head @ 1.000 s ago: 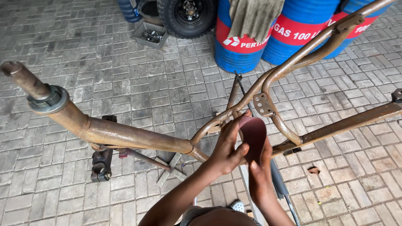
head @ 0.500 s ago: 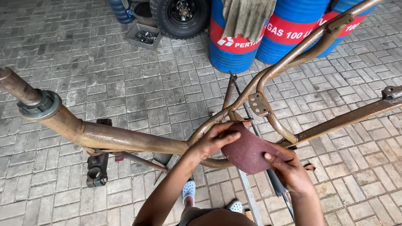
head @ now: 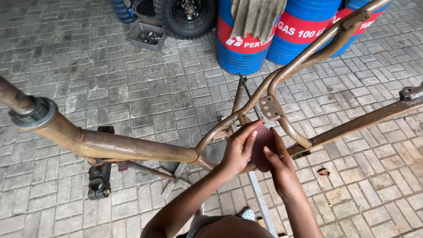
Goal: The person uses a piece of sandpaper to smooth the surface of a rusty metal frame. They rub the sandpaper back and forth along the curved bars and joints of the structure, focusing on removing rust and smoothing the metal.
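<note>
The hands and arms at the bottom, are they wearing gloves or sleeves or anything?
No. The left hand and right hand are bare, with no gloves. No rings, watch or bracelet show. Both forearms are bare too, with no sleeves in view. The fingers are slim with short nails.

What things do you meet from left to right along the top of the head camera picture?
Grey parts tray → black tyre → grey cloth draped over a blue and red drum → second drum.
</note>
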